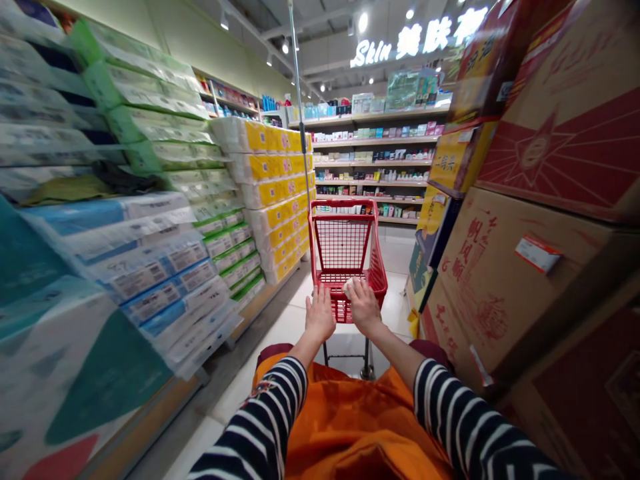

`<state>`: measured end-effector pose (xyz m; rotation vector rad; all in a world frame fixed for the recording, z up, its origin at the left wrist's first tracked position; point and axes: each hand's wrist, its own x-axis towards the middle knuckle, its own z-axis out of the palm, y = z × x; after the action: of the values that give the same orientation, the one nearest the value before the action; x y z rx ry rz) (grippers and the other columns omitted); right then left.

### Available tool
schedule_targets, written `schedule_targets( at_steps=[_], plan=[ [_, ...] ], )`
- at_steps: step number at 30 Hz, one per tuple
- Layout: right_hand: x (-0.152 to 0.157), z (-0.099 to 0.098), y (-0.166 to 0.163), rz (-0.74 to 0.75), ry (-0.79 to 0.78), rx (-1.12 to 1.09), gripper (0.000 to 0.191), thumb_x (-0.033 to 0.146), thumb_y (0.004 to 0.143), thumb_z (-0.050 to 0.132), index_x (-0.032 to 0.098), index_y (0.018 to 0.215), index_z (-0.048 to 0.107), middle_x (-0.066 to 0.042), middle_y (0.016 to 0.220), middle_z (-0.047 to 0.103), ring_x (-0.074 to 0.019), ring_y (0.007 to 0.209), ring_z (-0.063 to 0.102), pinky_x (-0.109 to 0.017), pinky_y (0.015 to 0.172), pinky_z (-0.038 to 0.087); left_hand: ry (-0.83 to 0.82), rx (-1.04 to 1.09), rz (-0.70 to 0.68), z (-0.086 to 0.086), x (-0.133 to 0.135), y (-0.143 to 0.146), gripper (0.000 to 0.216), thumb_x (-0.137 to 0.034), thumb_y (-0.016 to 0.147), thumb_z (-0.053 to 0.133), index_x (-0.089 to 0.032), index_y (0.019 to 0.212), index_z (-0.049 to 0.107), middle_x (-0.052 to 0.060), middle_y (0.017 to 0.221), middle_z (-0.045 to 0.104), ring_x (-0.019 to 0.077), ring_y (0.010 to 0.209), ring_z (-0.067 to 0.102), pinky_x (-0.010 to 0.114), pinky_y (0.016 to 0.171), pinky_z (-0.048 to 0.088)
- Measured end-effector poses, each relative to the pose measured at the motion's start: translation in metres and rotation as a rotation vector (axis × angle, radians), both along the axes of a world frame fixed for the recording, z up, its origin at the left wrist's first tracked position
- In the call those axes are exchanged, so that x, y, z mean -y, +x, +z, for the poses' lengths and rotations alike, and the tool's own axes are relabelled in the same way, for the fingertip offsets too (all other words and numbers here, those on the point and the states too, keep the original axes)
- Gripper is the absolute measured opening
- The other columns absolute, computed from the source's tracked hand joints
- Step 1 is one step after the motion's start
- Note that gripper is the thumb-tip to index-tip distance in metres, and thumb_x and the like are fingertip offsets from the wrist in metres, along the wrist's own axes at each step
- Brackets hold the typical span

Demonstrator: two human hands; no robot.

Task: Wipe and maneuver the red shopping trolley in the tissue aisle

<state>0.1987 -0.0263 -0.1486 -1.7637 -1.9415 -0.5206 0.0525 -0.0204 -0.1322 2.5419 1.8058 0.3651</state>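
A red shopping cart [345, 245] with a mesh basket stands directly in front of me on thin dark legs. My left hand [321, 315] reaches to the near edge of its basket, fingers stretched out and holding nothing I can see. Just to its right, my right hand [365, 308] is over the same edge, with a small crumpled whitish cloth [348, 287] held at its fingers. Part of that cloth is hidden by the fingers, so I cannot tell whether it is fabric or paper. The basket's floor shows bare red mesh beyond my hands.
Stacked tissue packs [275, 173] line the aisle's left side, with blue-and-white packs [165, 267] nearer me. On the right, cardboard boxes [515, 267] are piled close to my arm. Shelves of small products [375, 160] cross the far end. A thin pole [300, 100] rises beside the cart.
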Motion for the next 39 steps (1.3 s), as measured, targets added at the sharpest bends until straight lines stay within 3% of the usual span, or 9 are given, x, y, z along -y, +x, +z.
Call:
schedule_targets(
  at_steps=[5, 11, 19, 29, 35, 39],
  plan=[
    [-0.004, 0.005, -0.002, 0.067, -0.037, 0.014, 0.045, 0.012, 0.086, 0.037, 0.015, 0.13, 0.049, -0.013, 0.141, 0.039, -0.0254, 0.132, 0.03, -0.044, 0.105, 0.024, -0.03, -0.06, -0.089, 0.008, 0.004, 0.006, 0.076, -0.017, 0.072, 0.046, -0.014, 0.143, 0.017, 0.009, 0.153, 0.012, 0.0249, 0.14, 0.006, 0.05, 0.111, 0.013],
    [0.001, 0.013, 0.025, -0.091, -0.065, -0.034, 0.047, 0.009, 0.085, 0.036, 0.011, 0.13, 0.048, -0.014, 0.142, 0.037, -0.0274, 0.131, 0.031, -0.043, 0.104, 0.025, -0.07, -0.085, -0.084, 0.013, 0.002, 0.01, 0.076, -0.02, 0.072, 0.047, -0.012, 0.142, 0.02, 0.011, 0.153, 0.013, 0.0262, 0.14, 0.007, 0.051, 0.111, 0.012],
    [-0.001, 0.008, -0.008, 0.059, -0.06, -0.023, 0.044, 0.011, 0.087, 0.037, 0.015, 0.129, 0.049, -0.012, 0.142, 0.039, -0.024, 0.133, 0.029, -0.042, 0.106, 0.024, -0.044, -0.114, -0.067, 0.011, 0.004, 0.011, 0.074, -0.019, 0.073, 0.045, -0.013, 0.142, 0.02, 0.011, 0.152, 0.013, 0.0256, 0.14, 0.007, 0.052, 0.11, 0.014],
    [0.009, 0.007, 0.05, -0.135, -0.039, -0.094, 0.048, 0.007, 0.084, 0.037, 0.013, 0.129, 0.049, -0.013, 0.142, 0.038, -0.0272, 0.131, 0.031, -0.044, 0.104, 0.026, -0.04, -0.114, -0.038, 0.014, -0.001, -0.013, 0.075, -0.021, 0.075, 0.045, -0.01, 0.143, 0.017, 0.012, 0.152, 0.012, 0.0243, 0.14, 0.006, 0.053, 0.11, 0.009],
    [-0.008, -0.004, 0.004, 0.014, 0.014, -0.07, 0.045, 0.008, 0.086, 0.035, 0.013, 0.128, 0.051, -0.014, 0.14, 0.041, -0.0246, 0.131, 0.032, -0.043, 0.104, 0.03, -0.087, -0.169, -0.01, 0.017, -0.006, -0.007, 0.076, -0.023, 0.075, 0.047, -0.009, 0.143, 0.016, 0.014, 0.152, 0.01, 0.0265, 0.14, 0.005, 0.054, 0.11, 0.011],
    [-0.017, 0.001, -0.02, 0.097, -0.045, -0.027, 0.043, 0.011, 0.087, 0.037, 0.014, 0.128, 0.05, -0.013, 0.14, 0.04, -0.0248, 0.131, 0.033, -0.042, 0.103, 0.031, -0.094, -0.208, -0.013, 0.021, -0.012, -0.009, 0.075, -0.021, 0.076, 0.047, -0.011, 0.144, 0.016, 0.013, 0.152, 0.009, 0.0253, 0.14, 0.006, 0.053, 0.11, 0.011]
  ],
)
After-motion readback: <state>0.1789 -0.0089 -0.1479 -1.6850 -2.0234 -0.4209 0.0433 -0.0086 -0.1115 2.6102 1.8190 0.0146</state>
